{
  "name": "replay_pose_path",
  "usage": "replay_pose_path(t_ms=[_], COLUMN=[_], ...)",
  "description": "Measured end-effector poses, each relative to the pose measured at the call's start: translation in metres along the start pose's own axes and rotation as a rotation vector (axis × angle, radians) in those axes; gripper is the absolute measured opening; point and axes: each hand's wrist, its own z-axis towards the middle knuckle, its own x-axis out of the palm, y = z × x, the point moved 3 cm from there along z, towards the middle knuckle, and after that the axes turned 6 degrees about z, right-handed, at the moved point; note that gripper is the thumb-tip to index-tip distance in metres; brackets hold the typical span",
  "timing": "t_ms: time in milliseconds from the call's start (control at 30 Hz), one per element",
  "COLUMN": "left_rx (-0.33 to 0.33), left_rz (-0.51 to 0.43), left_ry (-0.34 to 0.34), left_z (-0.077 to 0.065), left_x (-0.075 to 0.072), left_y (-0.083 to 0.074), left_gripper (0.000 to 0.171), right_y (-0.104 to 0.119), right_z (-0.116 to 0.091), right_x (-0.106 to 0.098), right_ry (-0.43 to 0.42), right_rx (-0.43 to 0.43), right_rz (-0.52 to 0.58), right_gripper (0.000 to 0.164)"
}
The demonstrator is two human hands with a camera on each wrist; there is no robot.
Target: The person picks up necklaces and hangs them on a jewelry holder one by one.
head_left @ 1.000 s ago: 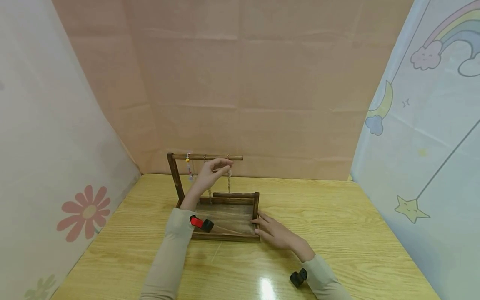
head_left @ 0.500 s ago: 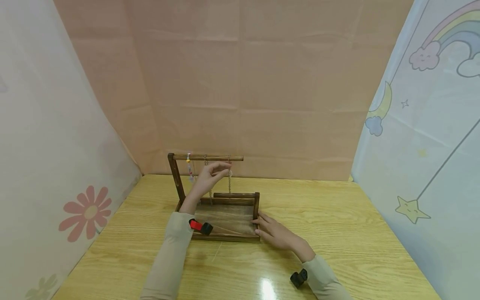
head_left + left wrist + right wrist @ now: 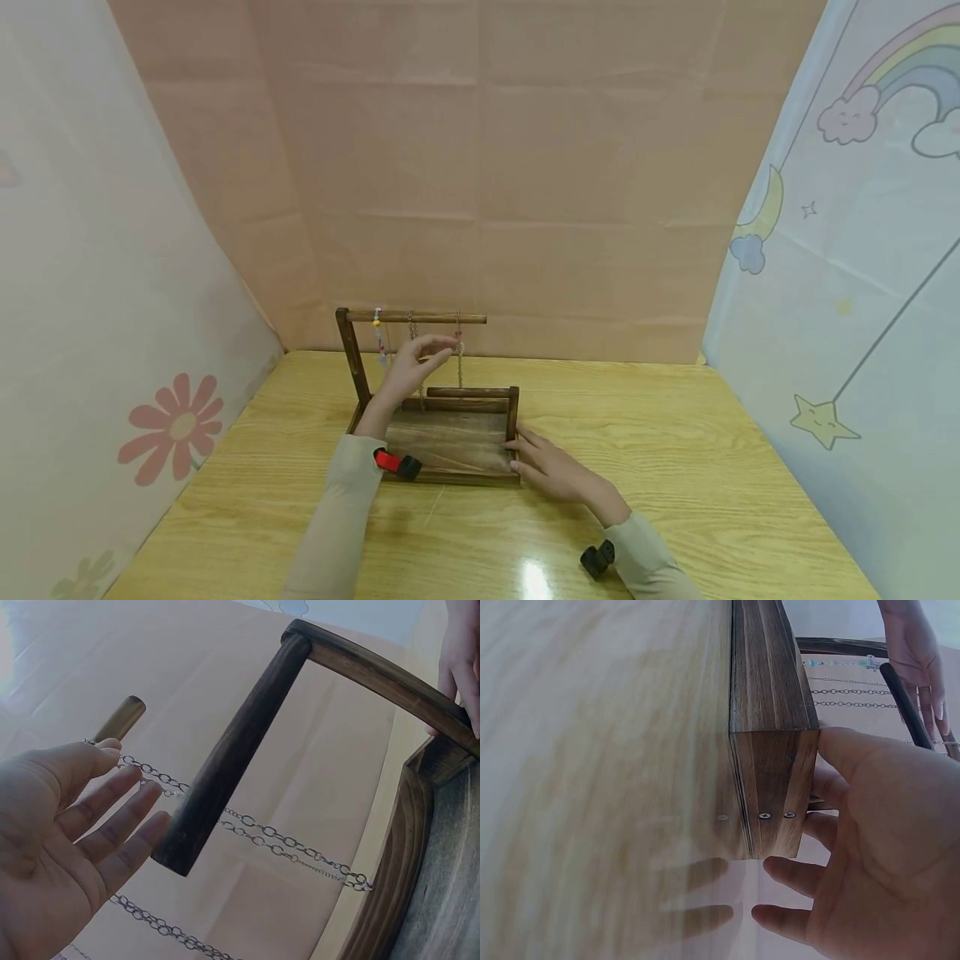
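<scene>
A dark wooden jewellery stand with a tray base [image 3: 450,479] stands on the table. From its upper bar [image 3: 472,318] hangs a chain necklace [image 3: 460,375] near the free end. Close to this chain is my left hand [image 3: 411,368], its fingers loosely extended and holding nothing. In the left wrist view, the chain [image 3: 292,847] passes behind the lower bar [image 3: 232,750]. My right hand [image 3: 555,471] rests against the tray's right side. The right wrist view shows its thumb at the wooden corner [image 3: 772,780] and the fingers spread beside the end.
Another chain [image 3: 412,325] and a colourful beaded strand [image 3: 378,342] hang further left on the upper bar. The wood-grain table [image 3: 637,425] extends around the stand. A plain backdrop [image 3: 585,208] rises behind, with patterned sheets [image 3: 862,275] at both sides.
My left hand has drawn slightly down and left, away from the chain near the bar's free end, which stays hanging. The right hand has stayed at the tray's side.
</scene>
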Motion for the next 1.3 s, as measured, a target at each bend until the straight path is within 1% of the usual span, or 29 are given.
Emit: replay_pose_path(t_ms=[133, 233, 300, 400, 467, 500, 667, 733, 1067, 1300], left_rx=[-0.041, -0.04, -0.024, -0.013, -0.017, -0.025, -0.059, -0.06, -0.072, -0.072], left_rz=[-0.029, -0.041, -0.041, -0.028, -0.014, -0.012, -0.009, -0.009, 0.047, 0.054], left_ry=[0.014, 0.034, 0.048, 0.051, 0.046, 0.045, 0.031, 0.03, 0.062, 0.081], left_z=[-0.004, -0.007, -0.01, -0.014, -0.017, -0.018, -0.018, -0.018, -0.026, -0.032], left_x=[0.0, 0.0, -0.001, -0.002, -0.003, -0.003, 0.002, 0.004, 0.007, 0.011], left_y=[0.005, 0.006, -0.001, -0.012, -0.018, -0.018, 0.003, 0.012, 0.014, 0.014], left_gripper=[0.031, 0.03, 0.03, 0.029, 0.029, 0.029, 0.031, 0.032, 0.031, 0.03], right_y=[0.0, 0.0, 0.0, -0.001, -0.001, -0.001, 0.0, 0.001, -0.001, -0.003], right_z=[0.001, 0.001, 0.001, 0.001, 0.002, 0.002, 0.001, 0.001, -0.001, -0.007], right_x=[0.001, 0.001, 0.0, 0.0, -0.001, -0.001, -0.004, -0.006, -0.011, -0.015], right_ry=[0.002, 0.001, -0.002, -0.001, -0.003, -0.004, -0.019, -0.024, -0.054, -0.075], right_rx=[0.006, 0.006, -0.002, -0.008, -0.014, -0.016, -0.039, -0.043, -0.076, -0.07], right_rz=[-0.009, -0.007, -0.001, 0.001, -0.007, -0.012, -0.039, -0.045, -0.068, -0.028], right_gripper=[0.046, 0.046, 0.045, 0.044, 0.044, 0.044, 0.043, 0.044, 0.044, 0.043])
